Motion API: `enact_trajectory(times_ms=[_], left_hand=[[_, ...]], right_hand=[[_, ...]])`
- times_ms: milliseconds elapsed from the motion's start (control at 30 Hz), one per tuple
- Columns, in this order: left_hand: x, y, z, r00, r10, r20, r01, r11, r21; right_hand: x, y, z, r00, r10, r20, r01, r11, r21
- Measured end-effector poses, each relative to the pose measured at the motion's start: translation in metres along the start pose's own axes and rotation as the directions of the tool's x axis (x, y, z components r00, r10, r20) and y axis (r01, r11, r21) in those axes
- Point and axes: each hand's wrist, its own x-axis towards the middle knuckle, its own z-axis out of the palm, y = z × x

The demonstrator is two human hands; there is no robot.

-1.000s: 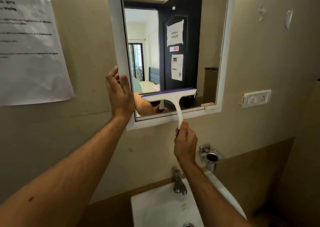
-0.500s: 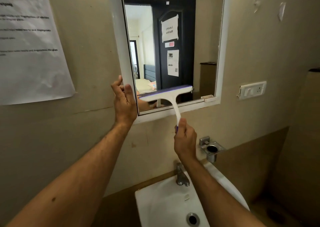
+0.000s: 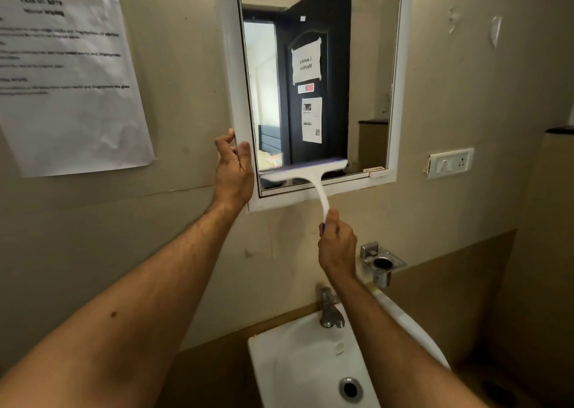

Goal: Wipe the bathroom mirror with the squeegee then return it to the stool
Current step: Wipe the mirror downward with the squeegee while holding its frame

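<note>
1. Reflected in the mirror (image 3: 366, 65), a dark door carries a taped sheet reading "Laundry Machine" in reversed letters; the smaller sheet below it is too small to read.
2. The paper notice (image 3: 66, 75) at the upper left of the frame has a blurred heading, possibly "Mirror wiping"; its body text is illegible.
3. The squeegee (image 3: 306, 171) sits at the lower centre of the glass: its blade runs nearly horizontal, rising slightly to the right, and its white handle slopes down and right, off the frame.
4. The right hand (image 3: 337, 246) is clenched around the handle's lower end.
5. The left hand (image 3: 234, 171) grasps the mirror's white left frame edge, fingers curled against it.
6. Below are a tap (image 3: 330, 309) and white washbasin (image 3: 270, 358).
</note>
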Motion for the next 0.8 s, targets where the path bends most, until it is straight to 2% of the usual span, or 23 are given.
enact_trajectory(times_ms=[167,400,567,667,800], left_hand=[[-0.001,0.009,-0.005,1.0,-0.019,0.006,0.019,0.999,0.043],[0.035,0.039,-0.017,0.991,0.1,-0.089,-0.096,0.994,0.048],[0.058,0.048,-0.01,0.973,0.107,-0.203,-0.1,0.994,0.046],[0.06,0.046,-0.004,0.968,0.093,-0.232,-0.088,0.996,0.033],[0.063,0.05,-0.004,0.966,0.096,-0.241,-0.087,0.995,0.05]], right_hand=[[0.013,-0.028,0.009,1.0,-0.005,0.008,0.005,1.0,0.027],[-0.004,0.015,0.002,1.0,-0.023,0.006,0.023,1.0,-0.006],[0.03,-0.036,0.006,0.997,-0.071,-0.016,0.072,0.992,0.104],[0.049,-0.064,0.012,0.998,-0.062,-0.003,0.062,0.992,0.113],[0.044,-0.047,0.009,0.998,-0.056,-0.005,0.057,0.996,0.075]])
